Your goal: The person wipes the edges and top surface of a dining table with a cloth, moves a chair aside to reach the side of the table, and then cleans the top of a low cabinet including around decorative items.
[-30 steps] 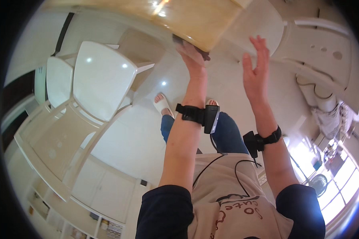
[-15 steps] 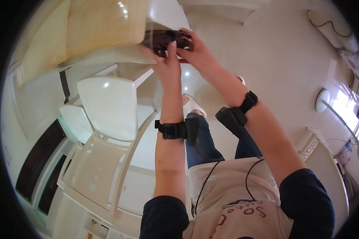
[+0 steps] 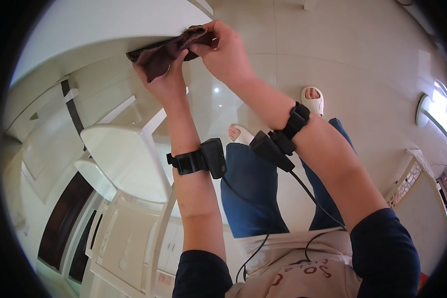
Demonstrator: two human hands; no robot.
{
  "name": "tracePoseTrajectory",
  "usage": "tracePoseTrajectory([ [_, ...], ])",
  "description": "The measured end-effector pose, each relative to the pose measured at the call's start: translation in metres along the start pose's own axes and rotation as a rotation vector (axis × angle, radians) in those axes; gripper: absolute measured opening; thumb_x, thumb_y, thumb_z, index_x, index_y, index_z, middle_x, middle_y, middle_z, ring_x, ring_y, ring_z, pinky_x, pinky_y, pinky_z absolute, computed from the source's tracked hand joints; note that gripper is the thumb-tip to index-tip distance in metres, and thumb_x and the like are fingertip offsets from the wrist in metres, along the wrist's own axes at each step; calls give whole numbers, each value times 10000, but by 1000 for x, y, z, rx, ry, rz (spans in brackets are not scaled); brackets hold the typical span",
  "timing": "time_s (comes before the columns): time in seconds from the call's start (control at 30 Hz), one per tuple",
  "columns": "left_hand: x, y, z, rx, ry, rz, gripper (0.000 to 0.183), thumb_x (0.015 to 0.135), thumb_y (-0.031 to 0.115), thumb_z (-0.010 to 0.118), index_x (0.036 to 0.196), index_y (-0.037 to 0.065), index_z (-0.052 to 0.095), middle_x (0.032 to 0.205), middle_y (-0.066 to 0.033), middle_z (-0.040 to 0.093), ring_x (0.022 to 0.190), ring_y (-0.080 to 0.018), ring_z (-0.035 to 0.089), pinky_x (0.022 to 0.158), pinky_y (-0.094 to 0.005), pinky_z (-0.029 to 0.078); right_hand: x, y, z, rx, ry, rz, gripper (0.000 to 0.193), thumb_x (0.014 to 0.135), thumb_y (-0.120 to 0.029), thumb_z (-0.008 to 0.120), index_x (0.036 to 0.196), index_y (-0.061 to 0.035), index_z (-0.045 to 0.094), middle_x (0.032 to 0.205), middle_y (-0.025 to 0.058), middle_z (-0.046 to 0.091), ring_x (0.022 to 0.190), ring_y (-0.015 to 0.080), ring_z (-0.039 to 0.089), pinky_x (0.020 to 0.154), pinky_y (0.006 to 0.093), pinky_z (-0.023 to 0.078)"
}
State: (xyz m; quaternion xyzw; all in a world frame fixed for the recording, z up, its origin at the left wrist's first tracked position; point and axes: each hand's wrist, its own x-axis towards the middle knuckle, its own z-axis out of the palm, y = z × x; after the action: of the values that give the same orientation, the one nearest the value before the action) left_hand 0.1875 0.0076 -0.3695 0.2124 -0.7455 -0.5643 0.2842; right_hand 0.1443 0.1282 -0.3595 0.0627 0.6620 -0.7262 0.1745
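A dark maroon-brown cloth (image 3: 160, 58), crumpled and partly folded, is held between my two hands beside the white tabletop's curved edge. My left hand (image 3: 165, 82) grips its lower side from beneath, with the thumb up against the fabric. My right hand (image 3: 227, 52) pinches the cloth's right end, where a rough, fuzzy-looking fold shows. Some fingers of both hands are hidden behind the fabric. Whether the cloth touches the table edge, I cannot tell. Each forearm wears a black strap with a black box on it.
The white tabletop (image 3: 109, 22) fills the upper left. Below it stand white chairs (image 3: 126, 159) on the pale tiled floor (image 3: 352, 59). Black cables (image 3: 251, 201) hang from the forearm boxes. A round-headed fan or lamp (image 3: 423, 116) stands at the far right, near a white lattice-topped panel (image 3: 407, 184).
My hands and the cloth have shifted left in the picture, and the cloth is spread wider. The view has swung, so the yellowish sheet-like surface on the table is out of sight.
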Motion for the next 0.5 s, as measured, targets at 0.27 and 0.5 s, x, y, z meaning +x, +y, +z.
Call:
tracePoseTrajectory([
  [0.27,-37,-182,34,142,-49,-25,615,590,-66,899,1022,5,467,998,-102,611,884,-198,632,820,-342,564,72,189,-18,-330,7,18,272,828,-44,719,1073,13,616,946,79,704,752,143,648,667,297,528],
  [0.5,-59,-274,102,-144,-24,23,572,624,-54,855,1043,-44,466,984,-106,603,859,-184,607,812,-330,542,130,288,-48,-328,61,297,354,781,-131,753,1103,-14,661,996,124,714,849,236,686,716,335,552],
])
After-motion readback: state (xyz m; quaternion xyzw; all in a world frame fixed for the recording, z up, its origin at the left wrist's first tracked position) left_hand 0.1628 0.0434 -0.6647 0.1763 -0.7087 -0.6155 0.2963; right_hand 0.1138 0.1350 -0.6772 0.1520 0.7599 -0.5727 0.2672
